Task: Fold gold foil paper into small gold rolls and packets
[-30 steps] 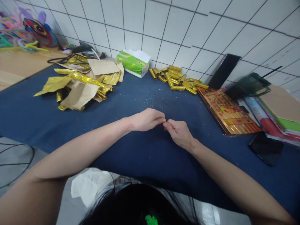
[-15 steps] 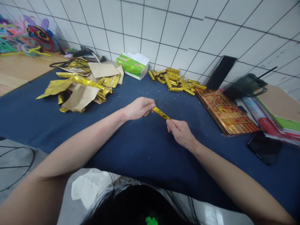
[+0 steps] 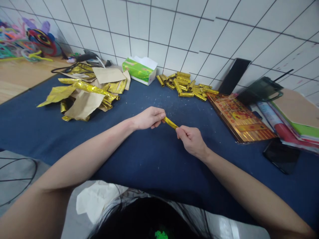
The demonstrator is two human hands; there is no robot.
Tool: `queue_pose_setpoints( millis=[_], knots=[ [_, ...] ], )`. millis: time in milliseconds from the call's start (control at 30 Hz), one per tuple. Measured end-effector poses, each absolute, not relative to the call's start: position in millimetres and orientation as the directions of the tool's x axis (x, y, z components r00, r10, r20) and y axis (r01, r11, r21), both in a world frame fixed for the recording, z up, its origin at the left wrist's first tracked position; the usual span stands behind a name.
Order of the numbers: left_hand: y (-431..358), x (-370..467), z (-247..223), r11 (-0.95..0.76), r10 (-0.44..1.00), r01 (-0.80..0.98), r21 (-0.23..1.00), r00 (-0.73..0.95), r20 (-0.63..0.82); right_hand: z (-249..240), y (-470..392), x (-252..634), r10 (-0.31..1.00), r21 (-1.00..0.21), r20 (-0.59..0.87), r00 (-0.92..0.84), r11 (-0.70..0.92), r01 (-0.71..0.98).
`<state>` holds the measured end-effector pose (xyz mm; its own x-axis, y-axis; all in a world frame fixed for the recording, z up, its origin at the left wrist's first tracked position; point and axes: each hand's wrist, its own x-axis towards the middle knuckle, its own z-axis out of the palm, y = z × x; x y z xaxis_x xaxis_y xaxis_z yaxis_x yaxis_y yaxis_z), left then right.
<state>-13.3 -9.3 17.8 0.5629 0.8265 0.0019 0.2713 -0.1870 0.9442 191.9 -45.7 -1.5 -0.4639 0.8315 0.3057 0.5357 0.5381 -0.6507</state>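
Observation:
A narrow gold foil strip (image 3: 170,122) is stretched between my two hands, above the dark blue cloth (image 3: 139,159). My left hand (image 3: 150,118) pinches its upper left end, fingers closed. At the lower right end, my right hand (image 3: 190,139) grips it between thumb and curled fingers. Whether the strip is flat or rolled is hard to tell. Beyond my hands, near the wall, lies a pile of small gold rolls (image 3: 183,84). To the left sits a loose heap of gold foil and brown paper pieces (image 3: 86,101).
A green tissue box (image 3: 139,70) is by the tiled wall. On the right are a gold-red packet (image 3: 243,119), an upright black phone (image 3: 234,76), a dark cup (image 3: 261,89), stacked books (image 3: 299,113) and a dark phone (image 3: 281,156). Colourful pipe cleaners (image 3: 15,43) lie far left.
My left hand has moved slightly down, and my right hand slightly left. The visible part of the strip between them looks a little shorter.

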Motion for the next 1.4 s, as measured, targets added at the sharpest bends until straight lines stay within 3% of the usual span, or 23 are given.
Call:
queue_pose_setpoints(
  millis=[167, 267, 400, 500, 667, 767, 933, 1067, 1233, 1400],
  knots=[
    [-6.7, -12.6, 15.2, -0.114, 0.835, 0.185, 0.976, 0.551, -0.007, -8.5, -41.9, 192.6, 0.678, -0.313, 0.488, -0.550, 0.724, 0.614],
    [-8.6, -10.6, 16.2, -0.237, 0.831, 0.244, 0.940, 0.553, 0.066, -12.9, -38.7, 193.3, 0.611, -0.136, 0.522, -0.596, 0.749, 0.649],
    [-14.5, -5.0, 16.8, -0.452, 0.808, 0.400, 0.798, 0.562, 0.176, -15.9, -37.0, 192.9, 0.589, -0.031, 0.506, -0.630, 0.742, 0.669],
    [-18.8, -0.5, 16.7, -0.550, 0.793, 0.447, 0.706, 0.544, 0.274, -16.9, -35.7, 192.1, 0.607, -0.042, 0.506, -0.613, 0.727, 0.686],
    [-21.7, 3.9, 13.5, -0.678, 0.735, 0.524, 0.516, 0.497, 0.461, -14.0, -34.2, 189.8, 0.707, -0.263, 0.478, -0.521, 0.681, 0.683],
    [-21.0, 4.2, 10.6, -0.709, 0.703, 0.523, 0.473, 0.479, 0.525, -9.2, -32.2, 187.7, 0.737, -0.331, 0.451, -0.503, 0.662, 0.673],
    [-14.2, 1.1, 12.0, -0.670, 0.742, 0.556, 0.492, 0.473, 0.476, -1.5, -16.1, 187.0, 0.702, -0.204, 0.450, -0.552, 0.683, 0.701],
    [3.4, -1.2, 16.0, -0.662, 0.749, 0.633, 0.401, 0.541, 0.382, -3.2, 5.3, 184.4, 0.690, -0.091, 0.473, -0.548, 0.657, 0.748],
    [27.1, -2.2, 7.8, -0.637, 0.752, 0.737, 0.227, 0.529, 0.392, -13.5, 22.5, 174.0, 0.765, -0.268, 0.469, -0.441, 0.599, 0.755],
    [29.4, -4.1, -6.7, -0.662, 0.729, 0.701, 0.266, 0.519, 0.446, -23.0, 26.3, 171.4, 0.779, -0.334, 0.432, -0.456, 0.607, 0.721]
  ],
)
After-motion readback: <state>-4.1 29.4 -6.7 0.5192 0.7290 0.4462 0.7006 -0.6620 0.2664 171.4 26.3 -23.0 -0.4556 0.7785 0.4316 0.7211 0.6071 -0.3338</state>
